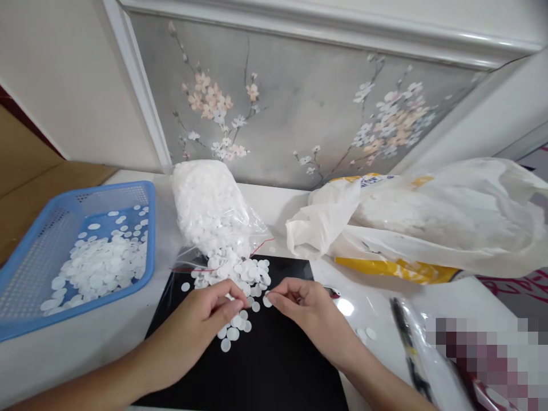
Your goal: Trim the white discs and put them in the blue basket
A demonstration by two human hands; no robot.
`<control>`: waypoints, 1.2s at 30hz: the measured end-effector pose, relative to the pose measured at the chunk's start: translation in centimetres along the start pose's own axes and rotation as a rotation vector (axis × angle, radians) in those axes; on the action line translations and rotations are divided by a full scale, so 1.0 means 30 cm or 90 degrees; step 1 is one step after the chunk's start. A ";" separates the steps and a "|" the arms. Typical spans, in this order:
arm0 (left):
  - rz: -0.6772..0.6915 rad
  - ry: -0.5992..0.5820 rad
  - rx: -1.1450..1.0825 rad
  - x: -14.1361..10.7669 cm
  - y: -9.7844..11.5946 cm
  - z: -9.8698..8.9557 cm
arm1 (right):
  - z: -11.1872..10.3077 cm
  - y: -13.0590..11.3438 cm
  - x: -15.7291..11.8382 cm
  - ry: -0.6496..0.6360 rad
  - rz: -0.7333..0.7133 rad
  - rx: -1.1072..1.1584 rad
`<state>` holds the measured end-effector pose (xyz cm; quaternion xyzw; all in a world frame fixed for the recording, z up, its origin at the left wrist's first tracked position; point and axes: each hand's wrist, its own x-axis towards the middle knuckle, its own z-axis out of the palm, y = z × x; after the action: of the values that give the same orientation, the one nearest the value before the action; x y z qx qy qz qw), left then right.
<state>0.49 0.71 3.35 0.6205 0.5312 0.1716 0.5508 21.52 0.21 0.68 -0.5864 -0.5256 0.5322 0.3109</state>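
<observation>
White round discs [226, 345] lie in a loose pile on a black mat [274, 365], spilling from the mouth of a clear plastic bag [209, 200] full of them. Over the pile's lower left side is my left hand [205, 319], thumb and index finger pinched; anything between the fingertips is too small to make out. My right hand [312, 314], just right of the pile, pinches a white disc [268, 301] at its edge between thumb and forefinger.
A blue basket [150, 228] at the left holds many white discs. Behind on the right lies a white and yellow plastic bag [411, 217]. Several loose discs and a black pen-like item [406, 337] are on the white table [274, 200] nearby. A flowered panel stands behind.
</observation>
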 end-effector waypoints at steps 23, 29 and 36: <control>0.150 0.068 0.322 0.083 0.055 0.058 | -0.041 -0.009 0.028 -0.081 0.061 0.423; -0.172 -0.071 -0.200 0.008 0.066 0.055 | -0.037 -0.008 0.025 -0.101 0.038 0.387; -0.171 -0.069 -0.287 -0.013 0.029 0.059 | -0.042 -0.020 0.015 -0.118 0.059 0.381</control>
<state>2.18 -0.36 3.66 0.4145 0.5267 0.1776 0.7205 22.49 1.02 1.39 -0.4413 -0.3445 0.7277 0.3961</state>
